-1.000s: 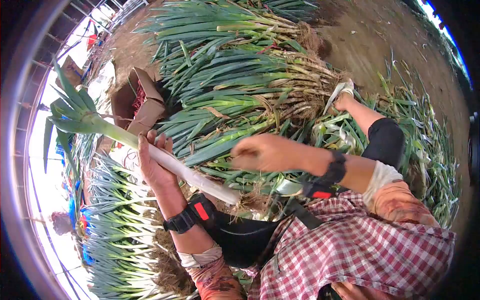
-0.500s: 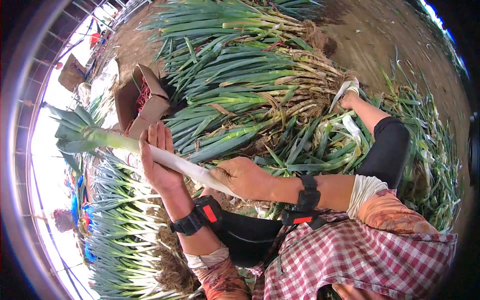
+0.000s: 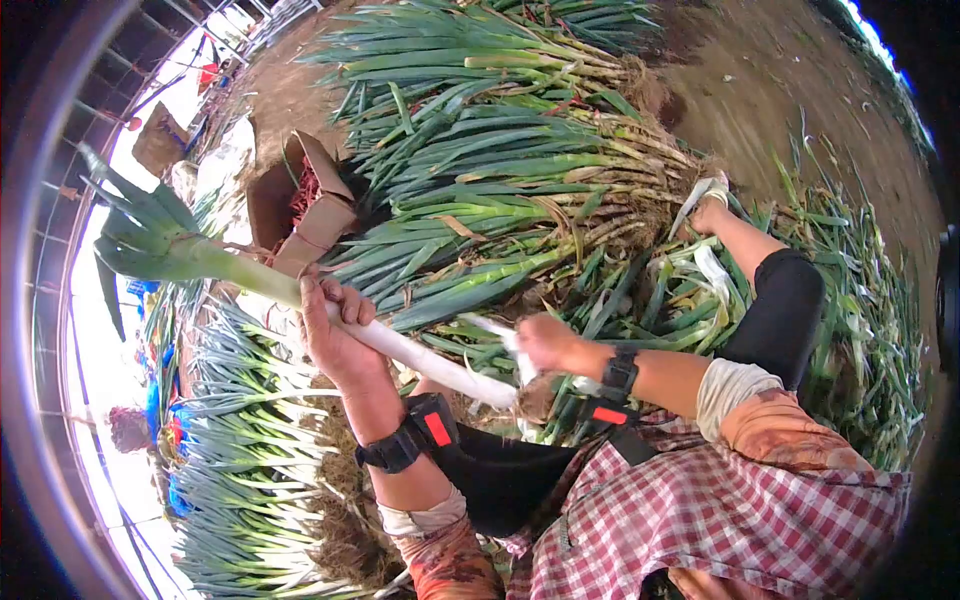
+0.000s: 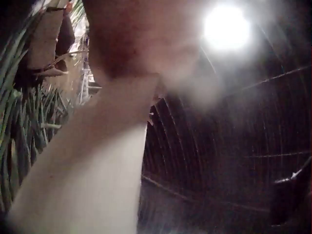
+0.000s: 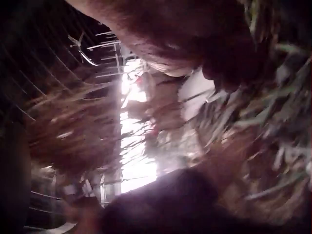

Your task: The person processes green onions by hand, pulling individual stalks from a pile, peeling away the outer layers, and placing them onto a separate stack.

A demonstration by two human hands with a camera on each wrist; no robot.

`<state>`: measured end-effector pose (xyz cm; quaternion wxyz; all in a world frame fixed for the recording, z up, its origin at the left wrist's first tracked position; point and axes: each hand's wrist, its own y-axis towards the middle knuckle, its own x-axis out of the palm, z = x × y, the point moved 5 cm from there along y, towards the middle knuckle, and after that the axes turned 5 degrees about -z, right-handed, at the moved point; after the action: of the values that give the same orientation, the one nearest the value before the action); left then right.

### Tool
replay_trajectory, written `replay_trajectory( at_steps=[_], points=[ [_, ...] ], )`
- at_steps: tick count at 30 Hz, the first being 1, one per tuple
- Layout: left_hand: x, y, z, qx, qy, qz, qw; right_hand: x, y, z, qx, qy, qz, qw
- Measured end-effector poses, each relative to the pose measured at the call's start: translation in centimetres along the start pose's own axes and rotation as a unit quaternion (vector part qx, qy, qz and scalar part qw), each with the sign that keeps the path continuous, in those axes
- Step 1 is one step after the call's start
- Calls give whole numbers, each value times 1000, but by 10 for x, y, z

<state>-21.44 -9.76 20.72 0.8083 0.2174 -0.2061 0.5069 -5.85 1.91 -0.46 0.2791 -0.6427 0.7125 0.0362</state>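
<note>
A thick leek (image 3: 440, 366) slants across the head view, its green leaf fan (image 3: 150, 225) at the upper left and its tangled roots (image 3: 537, 398) at the lower right. My left hand (image 3: 340, 335) grips it around the upper shaft; the pale shaft (image 4: 97, 165) fills much of the left wrist view. Just above the root end, my right hand (image 3: 553, 343) pinches a peeled white strip of leek skin (image 3: 490, 325). In the right wrist view, that white strip (image 5: 197, 95) shows at the fingers, blurred.
Bundled leeks (image 3: 500, 160) lie in rows beyond the hands. More leeks (image 3: 250, 450) are stacked at lower left, roots inward. An opened cardboard box (image 3: 315, 215) holds red ties. Stripped leaves (image 3: 850, 310) pile up on the right, beside an outstretched leg (image 3: 780, 300).
My right hand came down onto the shaft near the roots, then moved off to the right, pulling away a white strip. The left hand keeps holding the leek.
</note>
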Motion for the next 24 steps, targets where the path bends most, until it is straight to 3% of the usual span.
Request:
replay_trajectory(
  at_steps=[1, 3, 6, 8, 9, 10, 12, 13, 15, 16, 19, 21, 22, 23, 24],
  points=[
    [0, 0, 0, 7, -1, -1, 1000, -5, -5, 28, 12, -176, -13, 984],
    [-3, -2, -5, -16, -16, 2, 1000, -22, -31, 74, 155, -159, 14, 975],
    [1, -8, -17, -50, -37, 4, 998, -35, -45, 85, 195, -258, -95, 941],
    [11, -15, -24, -61, -37, -15, 997, -69, -28, 27, 9, -79, 79, 994],
    [16, -22, -29, -93, 0, -12, 996, -88, -14, -10, -42, -17, 61, 997],
    [22, -30, -35, -124, 37, -12, 991, -103, 0, -41, -88, -25, 88, 992],
    [36, -47, -47, -164, 42, -44, 985, -134, 16, -106, -207, 108, 142, 962],
    [43, -57, -56, -199, 51, -63, 977, -144, 30, -122, -241, 114, 189, 945],
    [51, -74, -71, -243, 65, -92, 964, -167, 45, -154, -209, 199, 160, 944],
    [56, -81, -78, -259, 61, -128, 955, -176, 46, -158, -203, 197, 170, 944],
    [66, -90, -86, -294, 57, -128, 945, -187, 45, -156, -171, 106, 176, 963],
    [64, -86, -82, -288, 57, -117, 949, -192, 26, -129, -177, -19, 231, 957],
    [62, -82, -80, -282, 63, -107, 951, -189, 23, -95, -95, 52, 166, 980],
    [60, -80, -78, -276, 62, -94, 954, -193, 14, -60, -33, -24, 204, 978],
    [57, -76, -74, -250, 86, -92, 960, -187, 14, 2, 45, 72, 218, 972]
  ],
)
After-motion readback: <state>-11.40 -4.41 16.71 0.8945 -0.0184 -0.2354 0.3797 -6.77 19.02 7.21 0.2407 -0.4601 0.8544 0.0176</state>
